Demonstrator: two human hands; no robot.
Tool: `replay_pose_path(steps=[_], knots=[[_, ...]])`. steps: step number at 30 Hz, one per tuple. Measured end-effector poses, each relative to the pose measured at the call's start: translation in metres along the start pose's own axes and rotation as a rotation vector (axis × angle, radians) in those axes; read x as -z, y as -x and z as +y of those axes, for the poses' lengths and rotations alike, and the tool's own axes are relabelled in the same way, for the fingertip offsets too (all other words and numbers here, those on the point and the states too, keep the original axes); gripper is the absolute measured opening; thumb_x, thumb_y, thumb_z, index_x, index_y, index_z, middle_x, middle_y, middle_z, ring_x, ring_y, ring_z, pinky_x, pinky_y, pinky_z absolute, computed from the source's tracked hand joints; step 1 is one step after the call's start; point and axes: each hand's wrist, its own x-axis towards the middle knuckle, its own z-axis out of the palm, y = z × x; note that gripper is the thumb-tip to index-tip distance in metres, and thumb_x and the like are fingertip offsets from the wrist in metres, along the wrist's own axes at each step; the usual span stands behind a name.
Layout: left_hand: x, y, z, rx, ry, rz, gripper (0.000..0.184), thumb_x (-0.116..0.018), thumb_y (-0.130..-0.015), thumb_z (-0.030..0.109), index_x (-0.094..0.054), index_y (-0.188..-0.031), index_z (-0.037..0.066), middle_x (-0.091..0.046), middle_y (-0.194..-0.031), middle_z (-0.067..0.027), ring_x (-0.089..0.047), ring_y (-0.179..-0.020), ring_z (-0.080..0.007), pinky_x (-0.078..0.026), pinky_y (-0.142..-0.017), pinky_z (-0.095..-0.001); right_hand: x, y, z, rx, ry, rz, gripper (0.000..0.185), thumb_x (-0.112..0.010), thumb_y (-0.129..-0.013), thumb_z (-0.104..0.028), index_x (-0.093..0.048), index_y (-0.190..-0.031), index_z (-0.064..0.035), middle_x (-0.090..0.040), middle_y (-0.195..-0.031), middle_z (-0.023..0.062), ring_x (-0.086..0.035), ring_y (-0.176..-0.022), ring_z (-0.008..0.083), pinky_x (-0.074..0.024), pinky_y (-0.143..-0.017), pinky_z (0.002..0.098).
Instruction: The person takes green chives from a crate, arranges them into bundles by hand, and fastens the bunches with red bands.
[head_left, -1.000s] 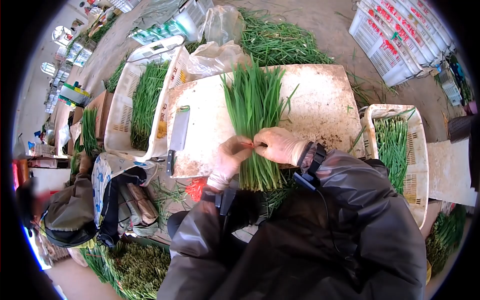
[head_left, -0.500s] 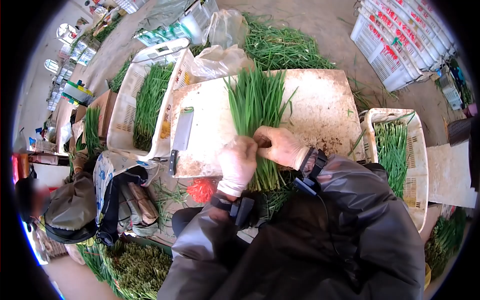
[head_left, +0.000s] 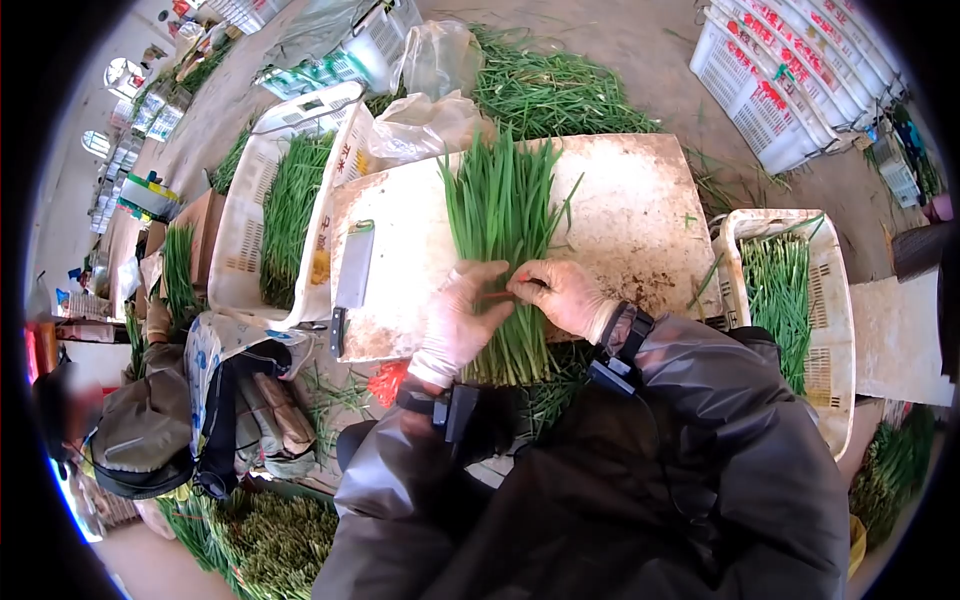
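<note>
A bunch of long green stalks [head_left: 503,205] lies on the stained white board [head_left: 630,205], its cut ends toward me. My left hand [head_left: 462,315], in a thin pale glove, rests on the left side of the bunch with thumb and fingers spread around it. From the right, my right hand [head_left: 565,298] pinches a thin red band [head_left: 497,295] that crosses the stalks. A cleaver [head_left: 354,280] with a black handle lies at the board's left. Red bands [head_left: 387,382] sit in a pile below the board's front edge.
White crates with green stalks stand left [head_left: 238,230] and right [head_left: 825,330]. Behind the board are clear plastic bags [head_left: 425,125] and loose greens [head_left: 550,90]. Stacked crates [head_left: 765,90] stand at the back right. A co-worker [head_left: 140,420] is at the far left.
My left hand has opened from a closed pose near the right fingers and moved slightly left. My right hand has stayed at the bunch, and the red band now shows across the stalks.
</note>
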Motion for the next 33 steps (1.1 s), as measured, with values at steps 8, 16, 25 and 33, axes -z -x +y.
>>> replay_pose_path(steps=[8,16,25,33], knots=[[-0.013,-0.005,-0.036,0.08,-0.073,-0.094,0.029,-0.079,-0.08,-0.004,-0.073,-0.108,0.001,-0.06,-0.106,-0.0074,-0.068,-0.094,-0.0217,-0.056,-0.086,-0.0323,0.001,0.002,0.0,-0.029,-0.113,-0.039,0.013,-0.067,-0.1,-0.015,-0.066,-0.099,-0.002,-0.067,-0.083,0.0065,-0.062,-0.081,0.0149,-0.0502,-0.076,0.0319],[-0.004,-0.005,-0.038,0.179,-0.113,-0.119,0.022,-0.08,-0.081,0.002,-0.074,-0.102,0.004,-0.065,-0.105,-0.0102,-0.069,-0.096,-0.0259,-0.056,-0.091,-0.0355,0.024,0.011,0.048,0.316,0.037,-0.075,0.012,-0.064,-0.102,-0.016,-0.066,-0.101,-0.0039,-0.064,-0.087,0.0021,-0.061,-0.084,0.0116,-0.0489,-0.079,0.028],[-0.016,0.0,-0.023,0.111,0.078,0.042,0.021,-0.077,-0.085,-0.004,-0.075,-0.105,0.003,-0.063,-0.094,-0.0033,-0.066,-0.084,-0.0157,-0.053,-0.075,-0.0289,0.02,0.017,0.025,-0.121,-0.522,-0.1,0.017,-0.056,-0.109,-0.02,-0.064,-0.108,-0.0052,-0.07,-0.101,0.0024,-0.068,-0.096,0.0134,-0.0526,-0.085,0.0304],[-0.038,-0.003,-0.033,-0.005,-0.225,0.025,0.01,-0.076,-0.084,-0.002,-0.075,-0.092,0.003,-0.066,-0.089,-0.0083,-0.069,-0.083,-0.0215,-0.055,-0.074,-0.0327,0.013,0.013,0.025,-0.149,-0.667,-0.051,0.015,-0.056,-0.108,-0.015,-0.061,-0.1,-0.0041,-0.066,-0.089,0.0021,-0.067,-0.08,0.0135,-0.0545,-0.07,0.0291]])
